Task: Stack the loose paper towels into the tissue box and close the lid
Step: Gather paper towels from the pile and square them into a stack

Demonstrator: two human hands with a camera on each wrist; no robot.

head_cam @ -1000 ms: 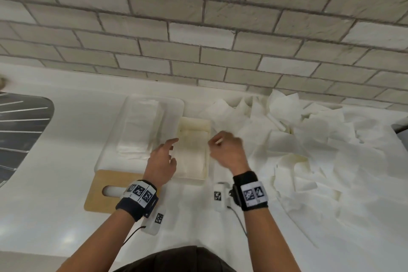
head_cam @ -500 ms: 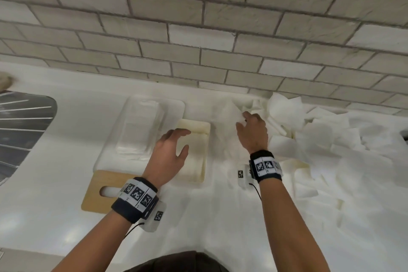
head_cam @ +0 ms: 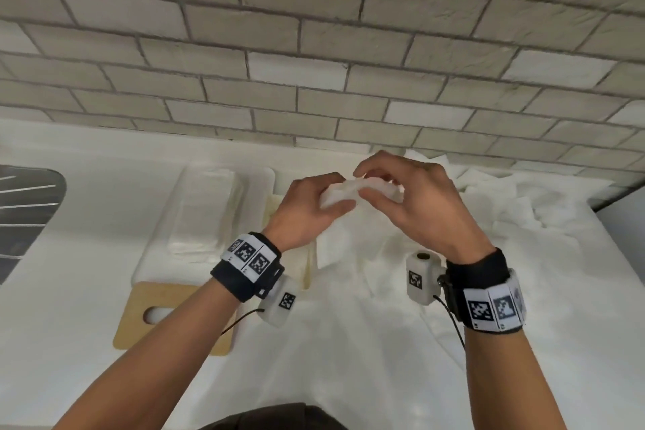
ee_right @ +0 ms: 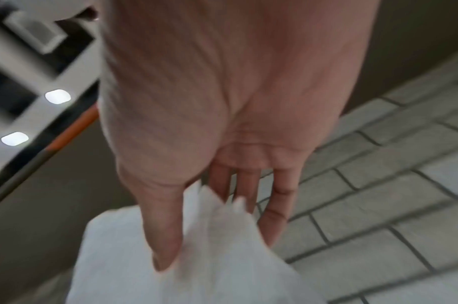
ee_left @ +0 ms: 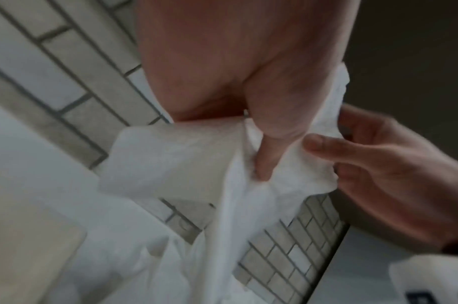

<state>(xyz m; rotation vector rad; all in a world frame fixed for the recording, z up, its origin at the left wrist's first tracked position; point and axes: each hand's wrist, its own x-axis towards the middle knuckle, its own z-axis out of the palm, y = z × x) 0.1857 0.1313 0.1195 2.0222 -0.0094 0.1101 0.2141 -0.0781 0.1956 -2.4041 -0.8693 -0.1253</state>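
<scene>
White countertop (head_cam: 87, 290) is carrying everything, with a grey brick wall (head_cam: 314, 45) standing behind it. Far to the left of the left hand, a dark ribbed sink edge (head_cam: 24, 206) is showing. Nearer, just left of that hand's wrist, the clear tissue box (head_cam: 164, 220) is lying with a few folded towels inside, and the wooden lid (head_cam: 139, 321) with its oval slot is lying off the box, flat on the counter below it.

The left hand (head_cam: 307, 209) is hovering above the counter, its thumb and fingers pinching one paper towel (head_cam: 345, 188), which is hanging down beneath it in the left wrist view (ee_left: 222, 205). Directly to its right, almost touching, the right hand (head_cam: 422, 206) is pinching the same towel's other end between thumb and fingertips (ee_right: 165, 246), the remaining fingers curling loosely.

Beyond and to the right of the right hand, the pile of loose paper towels (head_cam: 506, 213) is spreading across the counter, well apart from the box.
</scene>
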